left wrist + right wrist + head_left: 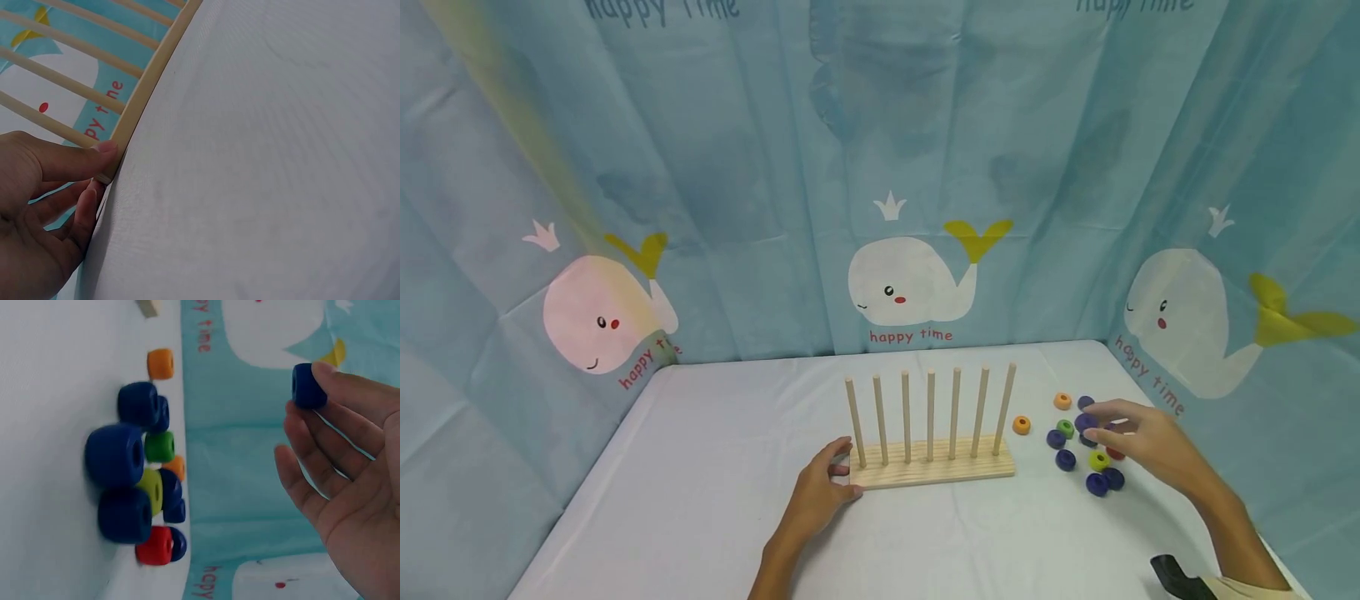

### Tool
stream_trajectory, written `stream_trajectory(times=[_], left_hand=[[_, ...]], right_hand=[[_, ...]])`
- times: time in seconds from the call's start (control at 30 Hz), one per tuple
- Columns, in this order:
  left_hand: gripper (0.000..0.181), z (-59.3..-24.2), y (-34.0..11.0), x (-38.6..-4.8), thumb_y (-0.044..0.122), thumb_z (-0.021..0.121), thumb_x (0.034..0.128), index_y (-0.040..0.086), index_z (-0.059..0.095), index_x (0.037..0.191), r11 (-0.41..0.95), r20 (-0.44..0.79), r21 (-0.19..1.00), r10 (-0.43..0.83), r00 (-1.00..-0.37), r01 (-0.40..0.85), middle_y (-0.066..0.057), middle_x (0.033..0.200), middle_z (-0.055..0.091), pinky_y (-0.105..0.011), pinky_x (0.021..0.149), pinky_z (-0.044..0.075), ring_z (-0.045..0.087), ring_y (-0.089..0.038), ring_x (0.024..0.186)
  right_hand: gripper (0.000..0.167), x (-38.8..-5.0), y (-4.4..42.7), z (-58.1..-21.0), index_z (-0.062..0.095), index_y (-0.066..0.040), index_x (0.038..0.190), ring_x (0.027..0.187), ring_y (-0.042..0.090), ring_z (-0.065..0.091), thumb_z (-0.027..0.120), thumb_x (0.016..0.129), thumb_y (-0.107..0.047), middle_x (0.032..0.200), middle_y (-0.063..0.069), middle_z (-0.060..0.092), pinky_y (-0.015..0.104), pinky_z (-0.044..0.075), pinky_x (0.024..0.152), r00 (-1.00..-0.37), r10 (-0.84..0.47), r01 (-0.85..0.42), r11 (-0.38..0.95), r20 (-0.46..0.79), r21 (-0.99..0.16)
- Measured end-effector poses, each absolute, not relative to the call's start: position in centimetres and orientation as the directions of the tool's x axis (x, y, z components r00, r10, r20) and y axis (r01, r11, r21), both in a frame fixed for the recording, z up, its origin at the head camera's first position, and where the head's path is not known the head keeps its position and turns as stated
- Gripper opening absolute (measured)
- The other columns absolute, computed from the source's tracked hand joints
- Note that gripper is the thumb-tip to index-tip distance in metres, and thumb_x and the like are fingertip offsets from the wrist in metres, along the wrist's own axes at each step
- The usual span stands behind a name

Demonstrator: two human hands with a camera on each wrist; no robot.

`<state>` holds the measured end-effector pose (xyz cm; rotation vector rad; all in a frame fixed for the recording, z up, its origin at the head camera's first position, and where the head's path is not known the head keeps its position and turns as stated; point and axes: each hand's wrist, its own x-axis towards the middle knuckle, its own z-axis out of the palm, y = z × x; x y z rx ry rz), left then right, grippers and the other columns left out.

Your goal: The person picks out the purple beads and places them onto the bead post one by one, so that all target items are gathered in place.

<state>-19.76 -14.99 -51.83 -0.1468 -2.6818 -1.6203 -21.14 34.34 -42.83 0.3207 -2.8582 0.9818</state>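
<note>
A wooden base (932,473) with several upright pegs stands mid-table, its pegs bare. My left hand (817,492) grips the base's left end; in the left wrist view the thumb of the left hand (50,187) presses on the corner of the wooden base (140,94). Above the loose beads at the right, my right hand (1150,442) holds a blue bead (1086,423). In the right wrist view, the thumb and fingers of the right hand (356,456) pinch the blue bead (309,386), clear of the others.
Loose beads lie right of the base: several blue (1065,460), two orange (1022,425), one green (1065,429), one yellow-green (1099,461) and one red (154,545). A whale-print curtain (760,208) hangs behind the white table (700,500).
</note>
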Motion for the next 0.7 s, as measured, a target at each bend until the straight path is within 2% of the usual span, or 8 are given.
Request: stream_trajectory(times=[0.07,0.2,0.43,0.6,0.7], left_hand=[[0.082,-51.8,-15.0,-19.8,0.0,0.087,0.0811,0.005,0.05,0.154,0.46,0.046,0.885,0.073,-0.996,0.075,-0.015,0.149,0.06,-0.047,0.095,0.062,0.067,-0.03,0.119],[0.082,-51.8,-15.1,-19.7,0.0,0.087,0.0809,0.005,0.051,0.154,0.464,0.044,0.883,0.07,-0.997,0.072,-0.014,0.148,0.061,-0.048,0.096,0.062,0.067,-0.03,0.119],[0.08,-51.8,-15.1,-19.6,0.001,0.087,0.0808,0.006,0.052,0.153,0.452,0.038,0.89,0.068,-0.997,0.064,-0.013,0.147,0.061,-0.049,0.096,0.061,0.066,-0.029,0.119],[0.078,-51.8,-15.2,-19.7,0.005,0.085,0.084,0.01,0.052,0.154,0.442,0.014,0.896,0.064,-0.998,0.04,-0.01,0.146,0.062,-0.051,0.101,0.059,0.065,-0.028,0.122],[0.076,-51.9,-15.2,-19.8,0.008,0.084,0.0864,0.012,0.052,0.155,0.444,0.012,0.895,0.066,-0.998,0.04,-0.009,0.147,0.062,-0.055,0.105,0.056,0.064,-0.029,0.125]], right_hand=[[0.044,-21.1,33.6,-42.4,0.072,-0.007,0.132,0.096,0.021,0.07,0.076,0.1,-0.037,0.125,0.016,0.074,0.029,0.062,0.067,-0.969,-0.167,-0.243,0.762,0.18,-0.6],[0.041,-21.0,32.4,-41.8,0.072,-0.008,0.132,0.091,0.008,0.068,0.077,0.099,-0.033,0.126,0.015,0.074,0.028,0.064,0.064,-0.956,-0.177,-0.287,0.732,0.235,-0.618],[0.036,-20.8,30.7,-40.9,0.073,-0.012,0.131,0.098,-0.005,0.063,0.078,0.099,-0.027,0.123,0.009,0.074,0.024,0.063,0.067,-0.917,-0.199,-0.38,0.7,0.345,-0.604],[0.035,-20.6,29.5,-40.0,0.072,-0.012,0.133,0.097,-0.006,0.06,0.077,0.099,-0.022,0.118,0.005,0.073,0.025,0.061,0.058,-0.888,-0.206,-0.432,0.682,0.412,-0.59],[0.032,-20.6,28.7,-39.4,0.073,-0.014,0.13,0.095,-0.004,0.062,0.078,0.099,-0.02,0.116,0.001,0.073,0.021,0.061,0.063,-0.87,-0.21,-0.458,0.678,0.446,-0.575]])
